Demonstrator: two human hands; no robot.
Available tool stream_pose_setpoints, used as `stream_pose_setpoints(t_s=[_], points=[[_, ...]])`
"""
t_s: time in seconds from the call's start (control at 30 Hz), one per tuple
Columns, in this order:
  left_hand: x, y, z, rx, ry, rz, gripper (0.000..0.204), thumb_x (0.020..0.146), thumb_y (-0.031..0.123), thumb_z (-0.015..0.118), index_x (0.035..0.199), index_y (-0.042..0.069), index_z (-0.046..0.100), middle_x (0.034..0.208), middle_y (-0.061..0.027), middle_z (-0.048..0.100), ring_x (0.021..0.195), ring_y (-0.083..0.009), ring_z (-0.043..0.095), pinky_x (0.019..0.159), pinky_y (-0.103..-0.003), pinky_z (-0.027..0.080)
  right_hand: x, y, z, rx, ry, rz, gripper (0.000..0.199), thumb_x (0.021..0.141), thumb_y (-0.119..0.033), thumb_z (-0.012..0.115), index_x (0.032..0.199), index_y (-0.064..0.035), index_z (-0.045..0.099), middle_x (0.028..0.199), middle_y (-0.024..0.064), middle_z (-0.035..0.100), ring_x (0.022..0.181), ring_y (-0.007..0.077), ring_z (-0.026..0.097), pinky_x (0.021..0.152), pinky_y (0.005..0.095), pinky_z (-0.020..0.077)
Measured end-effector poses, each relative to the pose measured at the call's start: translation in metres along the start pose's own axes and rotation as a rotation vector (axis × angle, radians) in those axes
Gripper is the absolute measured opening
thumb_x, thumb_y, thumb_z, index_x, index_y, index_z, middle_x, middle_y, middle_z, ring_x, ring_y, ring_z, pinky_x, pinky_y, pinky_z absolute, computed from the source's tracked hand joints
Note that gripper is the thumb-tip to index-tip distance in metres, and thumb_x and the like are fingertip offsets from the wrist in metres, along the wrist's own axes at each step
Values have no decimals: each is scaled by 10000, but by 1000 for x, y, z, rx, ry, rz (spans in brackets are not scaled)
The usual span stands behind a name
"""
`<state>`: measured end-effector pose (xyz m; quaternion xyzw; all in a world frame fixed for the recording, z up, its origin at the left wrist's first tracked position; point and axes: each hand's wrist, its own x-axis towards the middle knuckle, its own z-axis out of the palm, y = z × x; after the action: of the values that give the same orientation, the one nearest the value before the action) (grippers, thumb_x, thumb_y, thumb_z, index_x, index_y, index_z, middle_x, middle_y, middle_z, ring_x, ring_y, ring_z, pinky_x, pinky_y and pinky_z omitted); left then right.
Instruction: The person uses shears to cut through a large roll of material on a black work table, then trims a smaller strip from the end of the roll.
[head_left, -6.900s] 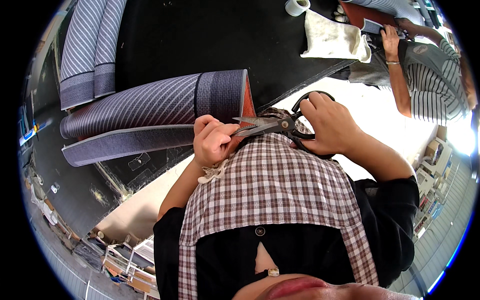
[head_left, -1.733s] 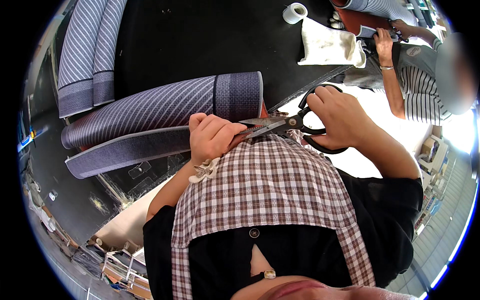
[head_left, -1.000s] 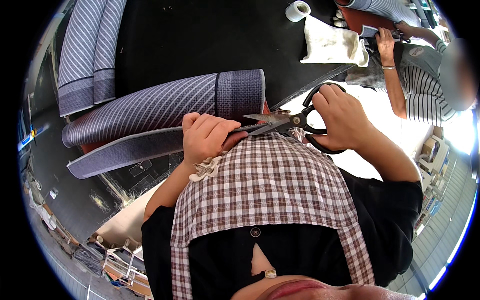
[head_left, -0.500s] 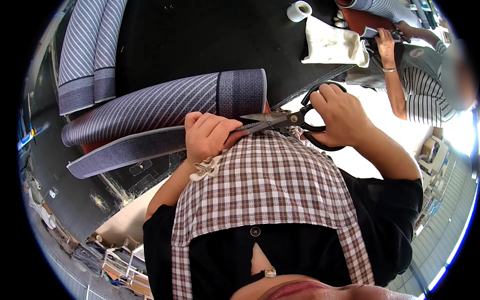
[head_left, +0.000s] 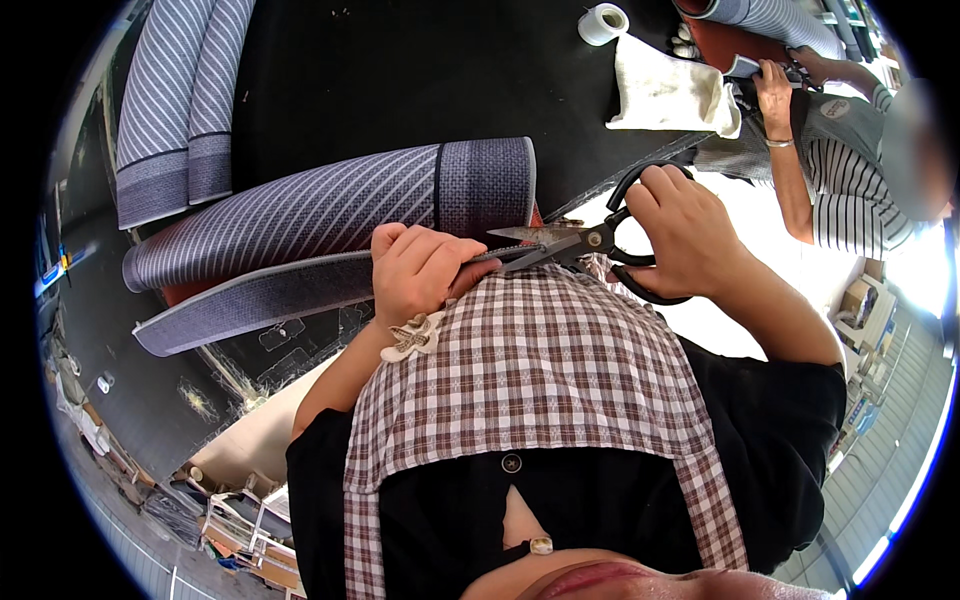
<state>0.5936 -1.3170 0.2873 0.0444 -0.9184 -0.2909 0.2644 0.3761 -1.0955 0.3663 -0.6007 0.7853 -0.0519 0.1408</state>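
Note:
My right hand (head_left: 685, 225) grips the black handles of a large pair of scissors (head_left: 560, 243), whose metal blades point left and stand slightly apart. My left hand (head_left: 420, 270) is closed on the edge of a grey striped mat strip (head_left: 250, 295) right at the blade tips. A rolled grey striped mat (head_left: 340, 205) with a darker border lies just beyond the strip on the black table (head_left: 400, 70).
Two more striped rolls (head_left: 175, 110) lie at the far left. A white tape roll (head_left: 603, 22) and a white cloth (head_left: 665, 95) sit at the table's back right. Another person in a striped shirt (head_left: 850, 180) works at the right, hand (head_left: 775, 85) on the table.
The rolled mat and strip have shifted slightly right toward me. My left hand moved along the strip, and the scissors stayed at its edge with my right hand.

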Motion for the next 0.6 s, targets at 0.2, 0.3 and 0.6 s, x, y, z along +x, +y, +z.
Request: stream_pose_setpoints(t_s=[0.2,0.3,0.6], points=[[1,-1,0,-2,-11,-6,228,749,328,879,810,162,735,734,67,702,670,-104,638,755,-314,403,-2,6,-2,-78,12,-12,568,689,-490,831,956,-61,571,881,79,535,837,260,590,654,380,495],[1,-2,-1,2,-18,-7,243,720,322,901,805,165,737,733,66,704,677,-107,643,755,-317,416,-4,6,-1,-45,-85,51,580,672,-474,852,965,-61,569,902,92,542,874,294,598,675,412,494],[1,-4,1,-16,8,2,223,772,341,854,814,159,732,727,72,692,650,-101,627,749,-307,383,-8,9,5,-77,-85,37,549,702,-507,845,934,-81,586,845,69,567,758,250,635,599,379,506]])
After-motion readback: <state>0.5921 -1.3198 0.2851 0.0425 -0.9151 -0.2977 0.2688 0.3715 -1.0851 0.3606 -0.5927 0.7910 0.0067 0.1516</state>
